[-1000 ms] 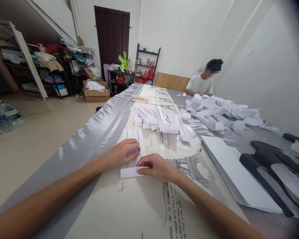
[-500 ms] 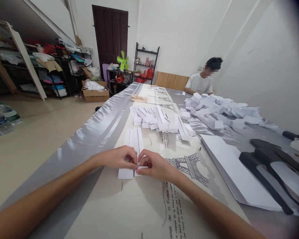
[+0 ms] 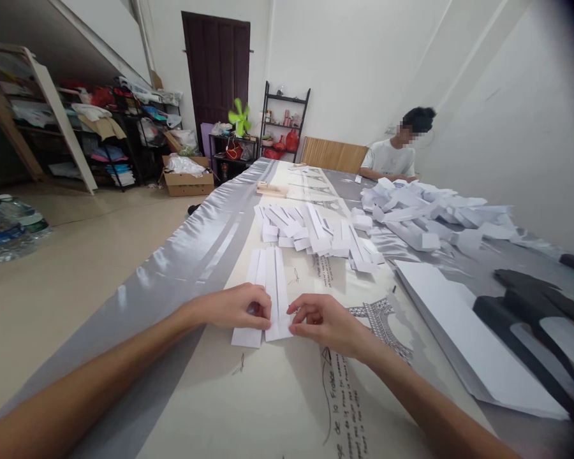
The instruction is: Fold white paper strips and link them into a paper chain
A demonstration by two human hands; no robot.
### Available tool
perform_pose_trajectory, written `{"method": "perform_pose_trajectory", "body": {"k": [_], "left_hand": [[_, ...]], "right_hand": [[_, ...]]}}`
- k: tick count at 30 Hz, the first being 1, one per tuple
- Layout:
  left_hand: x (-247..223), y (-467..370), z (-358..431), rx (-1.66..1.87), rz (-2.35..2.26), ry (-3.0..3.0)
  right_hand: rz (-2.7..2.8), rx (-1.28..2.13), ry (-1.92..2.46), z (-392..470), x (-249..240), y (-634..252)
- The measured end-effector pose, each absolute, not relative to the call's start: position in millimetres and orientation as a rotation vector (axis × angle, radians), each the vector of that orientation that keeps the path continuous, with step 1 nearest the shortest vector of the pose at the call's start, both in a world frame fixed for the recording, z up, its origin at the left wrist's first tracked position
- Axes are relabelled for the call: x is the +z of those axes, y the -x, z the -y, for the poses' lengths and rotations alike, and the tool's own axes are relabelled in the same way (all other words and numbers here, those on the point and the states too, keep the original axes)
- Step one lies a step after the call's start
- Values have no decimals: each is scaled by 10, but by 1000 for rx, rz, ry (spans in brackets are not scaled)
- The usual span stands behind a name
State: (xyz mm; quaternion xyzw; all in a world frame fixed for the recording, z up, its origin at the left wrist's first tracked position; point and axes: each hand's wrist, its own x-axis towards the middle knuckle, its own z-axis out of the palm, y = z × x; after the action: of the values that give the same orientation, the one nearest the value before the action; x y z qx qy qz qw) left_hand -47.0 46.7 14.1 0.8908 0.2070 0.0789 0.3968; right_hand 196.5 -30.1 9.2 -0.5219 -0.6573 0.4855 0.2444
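Note:
Two folded white paper strips lie side by side on the printed tablecloth (image 3: 210, 395). The right strip (image 3: 276, 287) has my left hand (image 3: 242, 307) at its lower left edge, thumb and fingers closed on it. My right hand (image 3: 323, 322) pinches the same strip's lower right edge, its fingers curled. Partly beneath my left hand is the left strip (image 3: 247, 336), its lower end showing. Beyond the hands sits a loose pile of folded white papers (image 3: 316, 233).
A larger heap of white papers (image 3: 425, 207) is at the back right, near a seated person (image 3: 390, 159). Flat white sheets (image 3: 469, 338) and a black object (image 3: 511, 325) lie on the right. A small wooden item (image 3: 272, 189) stands farther back.
My right hand has moved right, away from my left hand, and the right strip's lower end now lies exposed between them. The camera view has shifted slightly left.

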Motion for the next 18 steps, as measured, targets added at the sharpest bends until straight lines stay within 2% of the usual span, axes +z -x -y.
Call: {"method": "perform_pose_trajectory", "body": {"k": [5,14,18], "left_hand": [[173,445,-444,206,-519,-2275],[194,406,-373,165,-568,-2447],[230,357,-265,217,-585,-2661]], "right_hand": [[1810,1335,1492,318,74,-1942],[2014,979,1592,426,112,-1820],[2041,929,1605,450,121,-1798]]}}
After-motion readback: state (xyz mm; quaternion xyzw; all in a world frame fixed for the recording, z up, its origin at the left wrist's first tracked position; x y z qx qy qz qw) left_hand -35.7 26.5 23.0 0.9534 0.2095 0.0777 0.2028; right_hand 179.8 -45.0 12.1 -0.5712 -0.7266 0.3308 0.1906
